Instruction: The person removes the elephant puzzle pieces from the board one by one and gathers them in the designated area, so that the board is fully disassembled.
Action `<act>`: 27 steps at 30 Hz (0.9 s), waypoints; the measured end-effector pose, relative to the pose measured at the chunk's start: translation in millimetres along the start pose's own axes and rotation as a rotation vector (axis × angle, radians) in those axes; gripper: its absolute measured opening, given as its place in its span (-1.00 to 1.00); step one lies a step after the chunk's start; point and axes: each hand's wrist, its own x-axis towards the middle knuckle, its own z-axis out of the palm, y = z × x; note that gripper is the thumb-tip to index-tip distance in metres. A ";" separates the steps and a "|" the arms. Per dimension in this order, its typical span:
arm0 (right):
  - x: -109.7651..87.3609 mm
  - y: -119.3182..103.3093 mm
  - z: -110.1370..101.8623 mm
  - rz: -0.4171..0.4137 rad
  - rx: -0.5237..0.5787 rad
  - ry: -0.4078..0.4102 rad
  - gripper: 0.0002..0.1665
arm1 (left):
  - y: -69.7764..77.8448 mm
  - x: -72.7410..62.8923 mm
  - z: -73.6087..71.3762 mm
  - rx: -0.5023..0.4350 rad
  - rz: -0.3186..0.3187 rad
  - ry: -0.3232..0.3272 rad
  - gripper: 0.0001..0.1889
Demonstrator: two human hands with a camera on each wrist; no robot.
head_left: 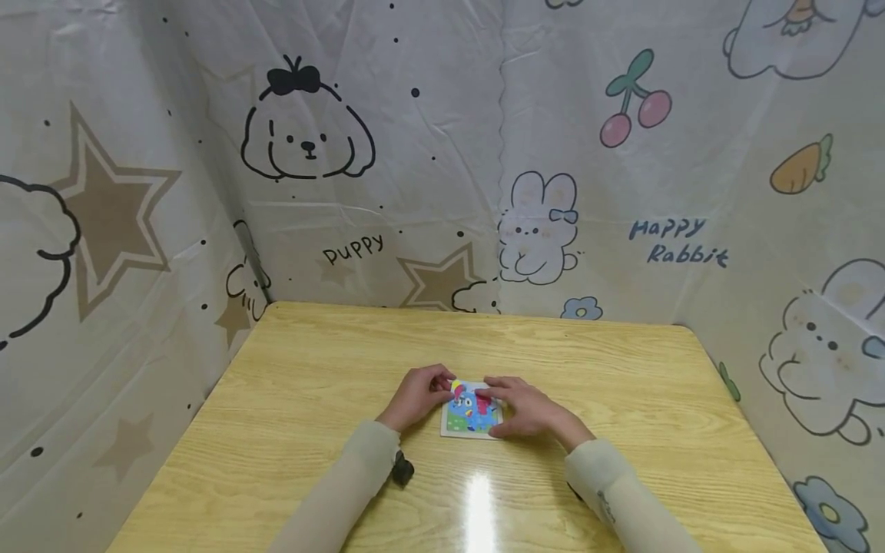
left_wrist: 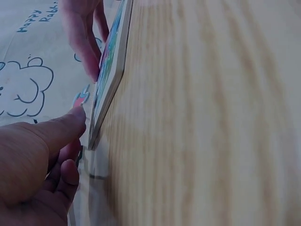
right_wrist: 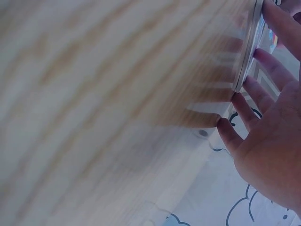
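A small square picture board (head_left: pixel 454 422) with a pale border lies flat on the table, showing a blue cartoon animal on green. My left hand (head_left: pixel 419 393) is at its upper left corner, fingers loosely bent; in the left wrist view the left thumb (left_wrist: pixel 70 123) comes right up to the board's edge (left_wrist: pixel 112 87). From the right, my right hand (head_left: pixel 528 408) reaches over the board's right side with fingers spread. The right wrist view shows those fingers (right_wrist: pixel 275 70) extended along the board's edge (right_wrist: pixel 247 52), the lower ones touching the tabletop.
The wood-grained table (head_left: pixel 332 346) extends around the board on all sides. Behind and beside it hangs a pale printed cloth (head_left: pixel 429 153) with cartoon animals and stars. A small black object (head_left: pixel 402 468) sits at my left wrist.
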 end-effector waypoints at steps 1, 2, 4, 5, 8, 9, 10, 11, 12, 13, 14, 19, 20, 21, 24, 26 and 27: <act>-0.1 -0.1 0.0 0.001 0.001 -0.001 -0.13 | -0.6 -0.1 -0.1 -0.004 0.000 0.004 -0.79; -0.2 -0.5 -0.1 0.001 0.002 -0.001 -0.13 | -1.1 -0.1 -0.5 -0.008 -0.002 0.009 -0.79; -0.5 -1.0 -0.1 0.002 0.005 -0.002 -0.12 | -2.3 -0.2 -1.9 -0.016 -0.008 0.019 -0.79; -0.7 -1.3 -0.3 0.007 0.007 -0.004 -0.12 | -2.9 -0.3 -2.9 -0.022 -0.012 0.023 -0.78; -1.2 -1.9 0.1 0.024 0.015 -0.008 -0.12 | -5.4 -0.7 -6.9 -0.035 -0.027 0.040 -0.78; -1.3 -2.0 0.1 0.031 0.016 -0.010 -0.12 | -6.3 -1.1 -8.5 -0.042 -0.035 0.046 -0.78; -1.3 -2.1 0.3 0.034 0.019 -0.011 -0.12 | -7.4 -1.4 -10.5 -0.048 -0.039 0.050 -0.78; -1.3 -2.2 0.4 0.036 0.021 -0.011 -0.12 | -8.7 -1.7 -12.3 -0.051 -0.043 0.057 -0.78; -1.3 -2.1 0.7 0.034 0.022 -0.010 -0.12 | -10.2 -2.2 -14.4 -0.054 -0.046 0.065 -0.78; -1.1 -1.9 0.6 0.030 0.017 -0.010 -0.12 | -11.2 -2.5 -16.9 -0.058 -0.051 0.072 -0.77; -0.9 -1.7 0.6 0.023 0.013 -0.009 -0.12 | -12.8 -2.8 -19.3 -0.063 -0.056 0.081 -0.77; -0.6 -0.7 0.8 -0.006 -0.003 -0.001 -0.12 | -21.9 -4.4 -31.9 -0.065 -0.070 0.131 -0.76; -0.6 -0.4 0.9 -0.009 0.000 0.001 -0.12 | -24.0 -4.7 -34.4 -0.065 -0.078 0.139 -0.76; -0.7 -0.2 0.8 -0.011 0.001 0.002 -0.12 | -26.2 -4.8 -36.7 -0.061 -0.082 0.148 -0.76; -0.8 0.2 0.4 -0.013 0.003 0.002 -0.12 | -33.5 -5.7 -43.6 -0.047 -0.102 0.166 -0.77; -0.8 0.2 0.2 -0.015 0.006 0.000 -0.12 | -37.8 -6.8 -48.2 -0.039 -0.110 0.173 -0.77; -0.8 0.1 0.0 -0.016 0.006 -0.001 -0.12 | -40.5 -6.9 -50.3 -0.034 -0.109 0.176 -0.77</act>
